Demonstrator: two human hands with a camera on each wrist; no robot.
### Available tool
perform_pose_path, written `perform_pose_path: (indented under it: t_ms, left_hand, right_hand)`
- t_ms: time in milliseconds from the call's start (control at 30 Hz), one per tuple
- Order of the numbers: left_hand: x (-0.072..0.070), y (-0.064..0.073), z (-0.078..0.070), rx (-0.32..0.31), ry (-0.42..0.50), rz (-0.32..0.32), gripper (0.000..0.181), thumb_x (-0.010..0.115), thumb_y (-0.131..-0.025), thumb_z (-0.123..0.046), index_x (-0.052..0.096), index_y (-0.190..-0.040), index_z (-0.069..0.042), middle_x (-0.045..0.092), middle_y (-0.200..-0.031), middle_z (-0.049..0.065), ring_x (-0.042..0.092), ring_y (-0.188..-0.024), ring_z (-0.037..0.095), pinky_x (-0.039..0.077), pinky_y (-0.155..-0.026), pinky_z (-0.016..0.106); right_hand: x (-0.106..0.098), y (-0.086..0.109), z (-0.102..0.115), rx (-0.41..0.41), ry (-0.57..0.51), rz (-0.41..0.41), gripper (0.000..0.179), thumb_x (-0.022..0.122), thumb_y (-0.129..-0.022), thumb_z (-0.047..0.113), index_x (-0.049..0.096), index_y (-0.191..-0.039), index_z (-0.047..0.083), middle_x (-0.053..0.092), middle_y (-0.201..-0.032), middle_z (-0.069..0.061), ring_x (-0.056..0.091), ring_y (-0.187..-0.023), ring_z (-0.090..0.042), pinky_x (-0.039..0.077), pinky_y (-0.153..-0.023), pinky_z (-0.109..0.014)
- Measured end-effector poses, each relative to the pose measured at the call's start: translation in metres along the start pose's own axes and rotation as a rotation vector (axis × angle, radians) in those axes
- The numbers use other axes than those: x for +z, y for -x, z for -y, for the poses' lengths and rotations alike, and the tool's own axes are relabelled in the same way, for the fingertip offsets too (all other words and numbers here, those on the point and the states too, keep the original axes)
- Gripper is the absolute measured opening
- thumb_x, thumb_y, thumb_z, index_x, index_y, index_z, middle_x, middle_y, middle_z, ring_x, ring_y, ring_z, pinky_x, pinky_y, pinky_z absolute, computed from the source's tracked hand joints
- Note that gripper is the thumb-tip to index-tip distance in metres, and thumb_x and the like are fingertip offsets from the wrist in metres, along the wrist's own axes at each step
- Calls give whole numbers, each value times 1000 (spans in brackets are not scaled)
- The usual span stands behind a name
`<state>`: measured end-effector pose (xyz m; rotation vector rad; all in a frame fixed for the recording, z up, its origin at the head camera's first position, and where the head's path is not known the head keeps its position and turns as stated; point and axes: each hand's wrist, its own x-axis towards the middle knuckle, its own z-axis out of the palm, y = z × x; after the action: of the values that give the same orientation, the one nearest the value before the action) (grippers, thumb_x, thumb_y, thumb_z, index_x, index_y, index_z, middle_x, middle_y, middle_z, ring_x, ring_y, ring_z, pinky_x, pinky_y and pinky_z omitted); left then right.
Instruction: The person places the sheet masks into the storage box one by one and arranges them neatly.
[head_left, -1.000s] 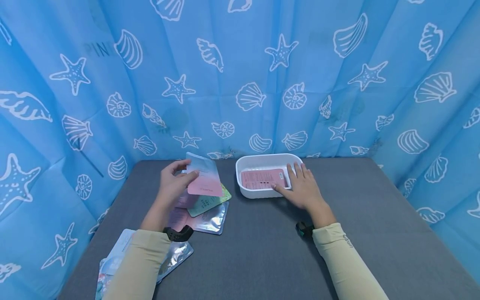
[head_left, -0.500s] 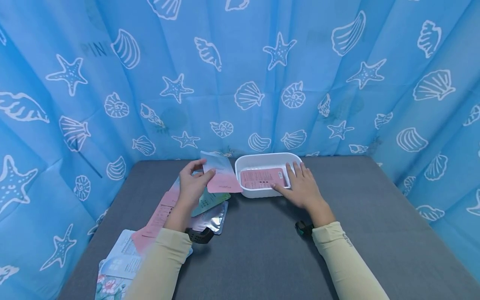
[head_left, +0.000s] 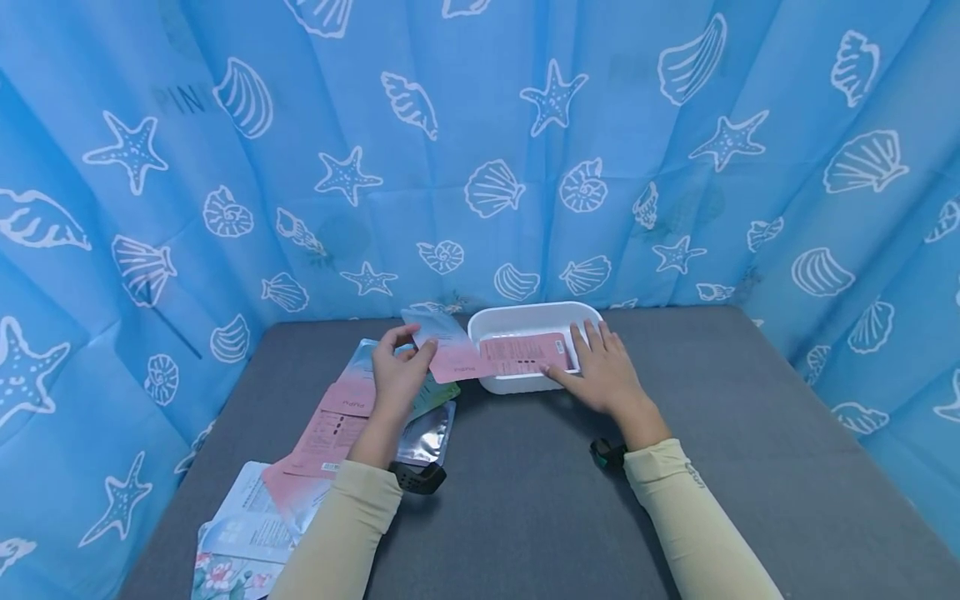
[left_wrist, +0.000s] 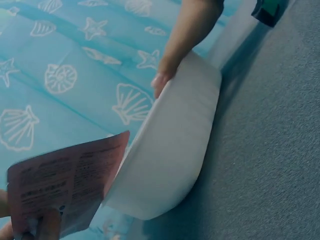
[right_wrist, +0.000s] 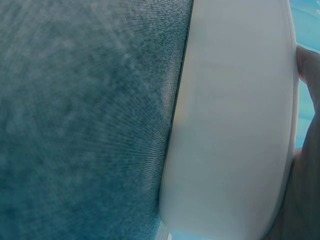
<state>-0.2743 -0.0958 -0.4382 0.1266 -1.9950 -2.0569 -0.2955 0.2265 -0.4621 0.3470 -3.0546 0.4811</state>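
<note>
My left hand [head_left: 401,367] pinches a blue-to-pink sheet mask packet [head_left: 450,354] by its left edge. That packet's right end lies over the left rim of a white plastic tub [head_left: 506,384]; its printed back shows in the left wrist view, where the tub wall [left_wrist: 165,145] is beside it. Inside the tub lies another pink packet [head_left: 521,348]. My right hand [head_left: 603,367] rests on the tub's right side with fingers extended and the thumb at the front rim. In the right wrist view the tub's outer wall [right_wrist: 235,120] hides most of that hand.
Left of the tub, pink packets [head_left: 322,433], a green packet [head_left: 438,396] and a silver packet [head_left: 427,437] overlap. A floral packet [head_left: 232,575] lies near the front left. A blue shell-patterned curtain [head_left: 480,150] stands behind the grey table [head_left: 525,500].
My left hand has moved right with the held packet, bringing it from above the pile to the tub's left rim. More of the pile now shows. My right hand has stayed on the tub.
</note>
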Motion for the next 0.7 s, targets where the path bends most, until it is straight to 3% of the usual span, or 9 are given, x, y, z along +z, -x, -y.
perform_pose_path:
  t_ms: [200, 533, 700]
  left_hand:
    - [5, 5, 0, 35, -37, 47, 34, 75, -99, -13, 65, -130, -5, 58, -123, 12, 69, -88, 13, 61, -79, 30]
    - [10, 11, 3, 107, -111, 189, 30, 75, -100, -16, 68, -126, -4, 66, -122, 15, 71, -106, 32, 58, -83, 22]
    - [9, 10, 4, 89, -160, 218, 31, 76, -99, -19, 69, -127, -7, 70, -118, 11, 70, -99, 25, 56, -83, 26]
  right_hand:
    - [0, 0, 0, 2, 4, 5, 101, 50, -103, 66, 13, -169, 1, 8, -176, -27, -2, -164, -48, 1, -132, -64]
    - [1, -1, 3, 17, 21, -1, 104, 49, -101, 70, 14, -169, 0, 11, -176, -27, -1, -164, -48, 3, -132, -64]
    - [-1, -1, 3, 29, 33, 10, 106, 47, -100, 74, 14, -169, 1, 10, -176, -27, -1, -164, -48, 4, -132, -65]
